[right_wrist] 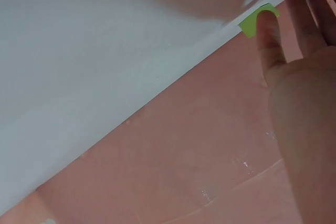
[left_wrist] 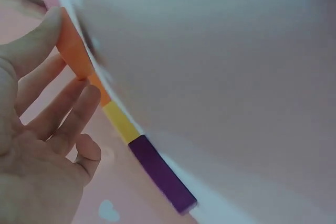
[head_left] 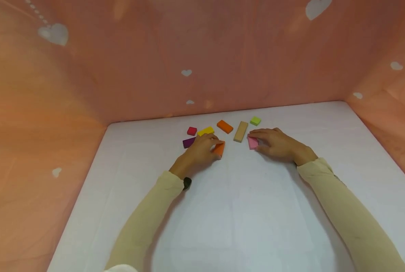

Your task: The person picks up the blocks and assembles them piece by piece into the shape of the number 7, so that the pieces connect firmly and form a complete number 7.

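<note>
white tabletop [head_left: 243,211]; left fingers [left_wrist: 42,83] pinch orange block [head_left: 219,149]; right fingers [head_left: 261,132] pinch pink block [head_left: 253,143]

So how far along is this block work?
Early, it seems. Done: two blocks gripped. In hand: the left hand pinches the nearer orange block, the right hand the pink block. Probably left: the red block, tan block, far orange block and green block, all untouched.

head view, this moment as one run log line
left hand: pinches an orange block | right hand: pinches pink block | tan block: lies untouched on white surface
</note>
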Demonstrator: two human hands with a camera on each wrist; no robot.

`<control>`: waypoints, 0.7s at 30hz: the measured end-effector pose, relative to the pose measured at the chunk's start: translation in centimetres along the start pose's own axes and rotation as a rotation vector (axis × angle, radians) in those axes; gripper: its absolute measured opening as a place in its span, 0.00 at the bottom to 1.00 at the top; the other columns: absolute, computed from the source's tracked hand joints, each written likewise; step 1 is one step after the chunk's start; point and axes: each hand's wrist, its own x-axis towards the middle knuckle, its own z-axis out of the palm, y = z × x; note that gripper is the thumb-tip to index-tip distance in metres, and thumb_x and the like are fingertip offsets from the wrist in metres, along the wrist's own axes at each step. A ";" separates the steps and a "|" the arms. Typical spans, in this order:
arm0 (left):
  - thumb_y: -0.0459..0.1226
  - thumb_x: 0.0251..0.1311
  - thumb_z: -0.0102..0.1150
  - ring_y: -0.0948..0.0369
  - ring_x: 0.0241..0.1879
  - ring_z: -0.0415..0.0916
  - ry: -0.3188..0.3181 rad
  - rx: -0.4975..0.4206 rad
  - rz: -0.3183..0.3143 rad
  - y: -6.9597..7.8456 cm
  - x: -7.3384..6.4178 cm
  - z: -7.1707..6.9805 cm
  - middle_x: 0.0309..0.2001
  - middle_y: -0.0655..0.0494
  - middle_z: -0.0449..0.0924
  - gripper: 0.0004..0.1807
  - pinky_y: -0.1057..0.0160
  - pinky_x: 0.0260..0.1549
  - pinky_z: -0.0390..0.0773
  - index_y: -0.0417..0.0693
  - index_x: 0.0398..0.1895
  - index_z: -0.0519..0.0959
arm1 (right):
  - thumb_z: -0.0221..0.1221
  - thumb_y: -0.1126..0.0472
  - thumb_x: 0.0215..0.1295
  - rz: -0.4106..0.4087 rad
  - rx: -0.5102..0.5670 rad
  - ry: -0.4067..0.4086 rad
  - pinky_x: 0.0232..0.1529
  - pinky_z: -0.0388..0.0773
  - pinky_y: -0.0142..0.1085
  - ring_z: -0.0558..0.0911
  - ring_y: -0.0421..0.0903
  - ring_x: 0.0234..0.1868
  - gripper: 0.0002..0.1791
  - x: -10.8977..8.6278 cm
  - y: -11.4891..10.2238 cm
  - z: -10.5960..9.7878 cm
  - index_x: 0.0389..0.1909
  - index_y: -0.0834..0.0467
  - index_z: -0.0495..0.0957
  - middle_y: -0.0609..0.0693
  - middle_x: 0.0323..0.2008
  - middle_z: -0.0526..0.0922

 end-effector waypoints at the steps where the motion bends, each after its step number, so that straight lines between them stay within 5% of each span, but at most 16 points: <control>1: 0.46 0.61 0.68 0.54 0.68 0.66 0.008 0.001 -0.003 0.0 -0.2 -0.1 0.64 0.53 0.75 0.30 0.49 0.71 0.61 0.55 0.67 0.75 | 0.57 0.52 0.70 -0.001 0.002 0.004 0.71 0.59 0.56 0.66 0.53 0.74 0.29 0.1 0.1 -0.1 0.70 0.53 0.69 0.51 0.71 0.71; 7: 0.46 0.59 0.70 0.54 0.67 0.67 0.045 -0.032 -0.016 0.8 -2.8 -0.6 0.63 0.53 0.75 0.30 0.47 0.70 0.61 0.55 0.66 0.76 | 0.58 0.52 0.69 0.003 -0.010 0.003 0.71 0.60 0.57 0.66 0.54 0.73 0.29 0.4 0.3 -0.2 0.70 0.54 0.70 0.52 0.70 0.71; 13: 0.48 0.56 0.72 0.52 0.61 0.72 0.092 0.071 0.068 1.7 -5.7 -0.6 0.59 0.53 0.78 0.29 0.43 0.63 0.67 0.59 0.63 0.79 | 0.57 0.52 0.70 0.012 -0.007 -0.015 0.73 0.59 0.57 0.65 0.56 0.74 0.29 0.5 0.1 -0.8 0.70 0.56 0.69 0.53 0.71 0.69; 21: 0.50 0.54 0.73 0.55 0.55 0.74 0.079 0.118 0.118 2.4 -7.4 0.5 0.57 0.55 0.80 0.29 0.47 0.57 0.69 0.59 0.61 0.81 | 0.58 0.50 0.71 0.063 -0.008 -0.046 0.73 0.61 0.57 0.65 0.58 0.73 0.31 0.9 -0.7 -1.3 0.71 0.56 0.67 0.56 0.72 0.68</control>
